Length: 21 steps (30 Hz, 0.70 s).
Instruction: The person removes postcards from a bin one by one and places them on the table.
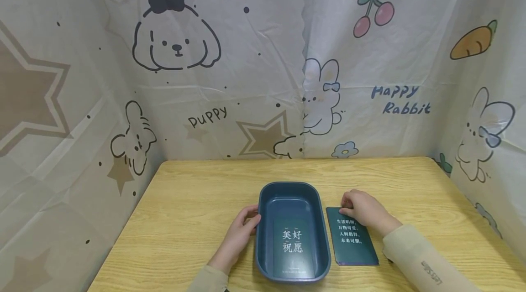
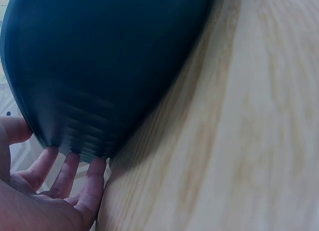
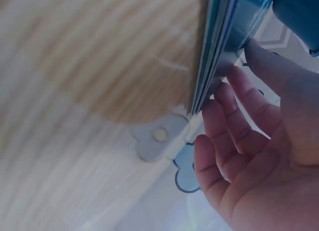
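A dark blue-green rectangular bin (image 1: 292, 185) stands on the table, with a green card (image 1: 292, 255) bearing large white Chinese characters lying in it. My left hand (image 1: 239, 233) is at the bin's left side. In the left wrist view, spread fingertips (image 2: 96, 166) touch its outer wall while the thumb is at the rim. Right of the bin lies a stack of green cards (image 1: 352, 248), its top card printed with several lines of white characters. At its far edge my right hand (image 1: 367, 210) pinches the stack, thumb on the top face and curled fingers at the layered edge.
The light wood-grain table (image 1: 197, 200) is bounded at the back and sides by a hanging curtain (image 1: 230, 96) with cartoon prints. A narrow strip of table separates the bin from the cards. A small dark object beside the right sleeve (image 1: 419, 255) is mostly hidden.
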Each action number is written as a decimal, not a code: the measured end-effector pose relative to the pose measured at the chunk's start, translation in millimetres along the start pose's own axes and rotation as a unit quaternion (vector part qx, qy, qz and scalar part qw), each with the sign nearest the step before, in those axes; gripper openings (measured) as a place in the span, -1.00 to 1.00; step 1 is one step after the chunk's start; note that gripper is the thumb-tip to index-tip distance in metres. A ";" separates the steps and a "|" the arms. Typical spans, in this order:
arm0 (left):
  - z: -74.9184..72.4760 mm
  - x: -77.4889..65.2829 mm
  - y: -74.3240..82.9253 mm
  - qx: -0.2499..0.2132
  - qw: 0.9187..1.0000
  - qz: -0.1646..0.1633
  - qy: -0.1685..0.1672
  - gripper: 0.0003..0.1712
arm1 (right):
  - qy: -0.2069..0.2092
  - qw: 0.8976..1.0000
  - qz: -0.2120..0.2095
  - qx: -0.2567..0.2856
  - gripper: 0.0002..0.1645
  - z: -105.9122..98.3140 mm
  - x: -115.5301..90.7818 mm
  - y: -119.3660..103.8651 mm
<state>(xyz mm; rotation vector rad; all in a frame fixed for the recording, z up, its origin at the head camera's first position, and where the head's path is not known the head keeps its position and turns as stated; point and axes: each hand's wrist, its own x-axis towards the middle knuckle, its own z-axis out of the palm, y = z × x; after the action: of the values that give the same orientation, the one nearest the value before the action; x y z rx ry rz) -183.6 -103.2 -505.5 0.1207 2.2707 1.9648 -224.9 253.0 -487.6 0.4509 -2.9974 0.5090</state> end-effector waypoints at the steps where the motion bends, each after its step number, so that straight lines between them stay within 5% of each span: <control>1: 0.1 -0.5 -0.1 0.000 1.000 0.003 0.000 -0.49 | -0.001 1.000 -0.002 -0.006 -0.82 0.1 -0.2 -0.3; 10: 0.2 2.2 -2.9 0.007 1.000 -0.003 0.005 -0.51 | 0.038 0.999 -0.012 -0.030 -0.86 -6.2 2.5 -10.6; 21: -0.3 0.4 -0.2 -0.001 1.000 -0.001 0.002 -0.50 | 0.111 0.992 -0.063 -0.011 -0.91 -27.4 2.3 -59.8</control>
<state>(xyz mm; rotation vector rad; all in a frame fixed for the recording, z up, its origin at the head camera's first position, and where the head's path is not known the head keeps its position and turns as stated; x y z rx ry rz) -184.1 -103.4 -505.7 0.1144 2.2698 1.9695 -208.8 207.5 -442.8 0.5383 -2.7398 0.4806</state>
